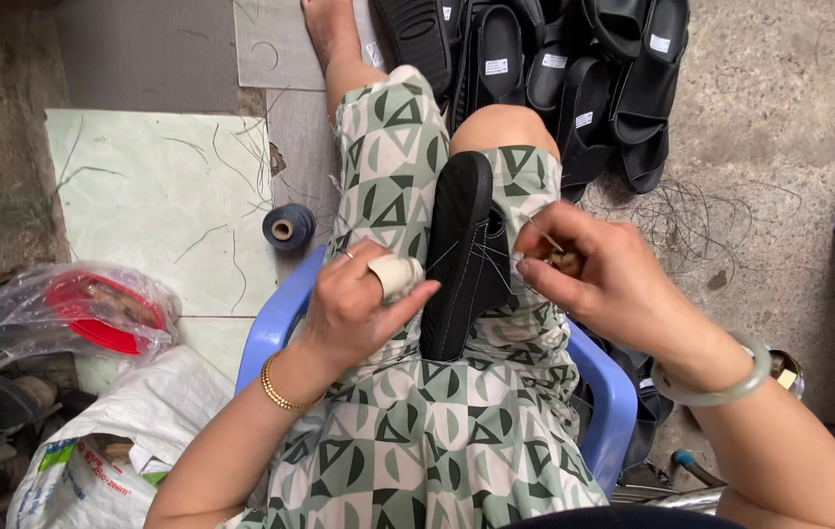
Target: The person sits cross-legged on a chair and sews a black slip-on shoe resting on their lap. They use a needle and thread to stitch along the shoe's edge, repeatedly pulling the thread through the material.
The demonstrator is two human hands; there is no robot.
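Shoe in my lap: one black shoe, standing on edge between my knees, its sole turned toward my left side, toe pointing away from me.
Shoes on the floor: a heap of black sandals ahead of my knees; I count at least six, though they overlap too much for a sure number.
Thread spool: one dark blue spool on the floor, left of my left knee, well apart from my hands.
Left hand: my left hand rests against the left side of the shoe, fingers curled, thumb stretched toward the sole; one finger wears a pale wrap that touches the shoe's edge. It presses rather than clasps.
Right hand: my right hand sits just right of the shoe, fingers pressed together, pinching a small brown handle with a thin needle poking out toward the shoe.
Thread: fine thread runs from the shoe to my right fingers.
Wrists: one gold bangle on the left, one pale green bangle on the right.
Seat: one blue plastic chair under me.
Bags: one clear bag holding a red dish, one white sack, both at my left.
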